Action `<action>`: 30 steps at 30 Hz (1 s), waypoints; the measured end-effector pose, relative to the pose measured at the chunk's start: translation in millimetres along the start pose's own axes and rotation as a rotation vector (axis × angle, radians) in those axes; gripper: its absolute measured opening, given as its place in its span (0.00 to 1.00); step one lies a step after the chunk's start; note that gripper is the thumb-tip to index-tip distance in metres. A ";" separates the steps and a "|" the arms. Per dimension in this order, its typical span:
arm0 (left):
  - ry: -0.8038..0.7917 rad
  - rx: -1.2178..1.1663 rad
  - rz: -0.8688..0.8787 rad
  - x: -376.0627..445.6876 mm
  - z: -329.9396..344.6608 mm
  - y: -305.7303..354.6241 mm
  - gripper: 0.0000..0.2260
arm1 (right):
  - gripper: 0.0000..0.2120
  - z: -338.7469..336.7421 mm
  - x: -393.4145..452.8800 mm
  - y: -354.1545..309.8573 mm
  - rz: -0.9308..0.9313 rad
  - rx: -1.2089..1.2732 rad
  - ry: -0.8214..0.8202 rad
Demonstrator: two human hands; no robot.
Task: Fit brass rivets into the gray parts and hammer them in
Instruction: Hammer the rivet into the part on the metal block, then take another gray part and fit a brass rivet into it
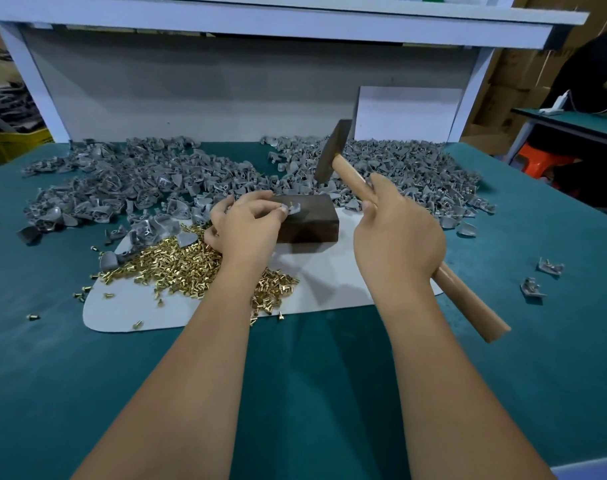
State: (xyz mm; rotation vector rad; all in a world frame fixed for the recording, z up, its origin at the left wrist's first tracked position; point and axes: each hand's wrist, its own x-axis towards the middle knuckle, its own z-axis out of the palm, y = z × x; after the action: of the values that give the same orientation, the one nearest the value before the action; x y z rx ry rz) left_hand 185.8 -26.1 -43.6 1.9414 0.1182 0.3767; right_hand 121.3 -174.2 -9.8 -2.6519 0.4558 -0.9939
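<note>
Left hand fingers pinch gray part on block; right hand fingers grip hammer

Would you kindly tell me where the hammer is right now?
In the head view, the hammer is right of centre, gripped by the right hand, its head raised above the dark block.

Both bare forearms reach up from the lower edge toward mid-frame. The left hand, just left of centre, is palm down with its fingers curled in a pinch. The right hand, right of centre, is closed in a fist, knuckles up, wrist straight.
</note>
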 end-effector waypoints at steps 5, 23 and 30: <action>-0.024 -0.048 0.038 -2.5 -3.3 1.5 0.09 | 0.15 4.3 -0.7 2.7 0.021 0.003 -0.014; -0.059 -0.123 0.099 -3.9 -3.6 1.0 0.09 | 0.15 7.2 1.4 12.3 0.125 -0.026 -0.170; -0.030 0.041 0.095 0.4 0.5 -5.9 0.09 | 0.05 13.0 3.9 22.7 0.220 -0.070 -0.342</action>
State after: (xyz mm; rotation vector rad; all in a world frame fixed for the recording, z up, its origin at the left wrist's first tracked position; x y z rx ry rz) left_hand 186.8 -24.1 -49.1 1.9971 0.0137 0.4107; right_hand 128.4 -194.6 -25.1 -2.6841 0.6914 -0.4557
